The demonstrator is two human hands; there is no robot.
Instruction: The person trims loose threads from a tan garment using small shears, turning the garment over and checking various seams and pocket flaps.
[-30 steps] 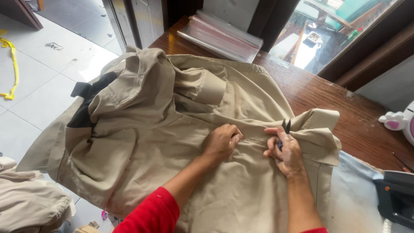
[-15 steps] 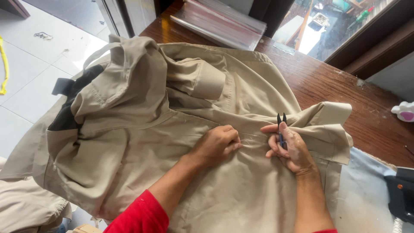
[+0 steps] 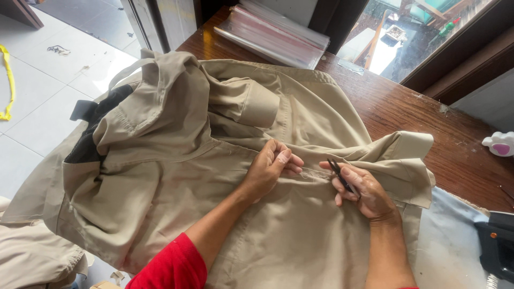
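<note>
your left hand [image 3: 270, 168] lies on the beige jacket [image 3: 176, 176], its fingers [image 3: 286, 160] curled and pinching the cloth at a seam, with the thumb pressed on top. your right hand [image 3: 361, 190] sits just beside it on the same seam, fingers closed around a small pair of dark thread snips [image 3: 341, 175]; the blades point up and to the left, toward the left hand, and their tips rest on the fabric close to a bit of loose pale thread between the two hands.

the jacket is spread over the dark wooden surface [image 3: 407, 115], covering most of it, and its left part hangs off the edge above the white tiled floor [image 3: 37, 91]. a flapped pocket shows above your left hand, and a black lining [image 3: 88, 144] peeks out at the far left of the garment. a folded cuff or hem lies to the right of your right hand.

at the far end of the surface lies a stack of clear plastic sleeves [image 3: 278, 35]. a small white and pink object [image 3: 499, 144] stands at the right edge, and a dark device [image 3: 495, 243] sits at the lower right on a pale grey cloth [image 3: 450, 241]. more beige fabric [image 3: 32, 257] is piled at the lower left.
</note>
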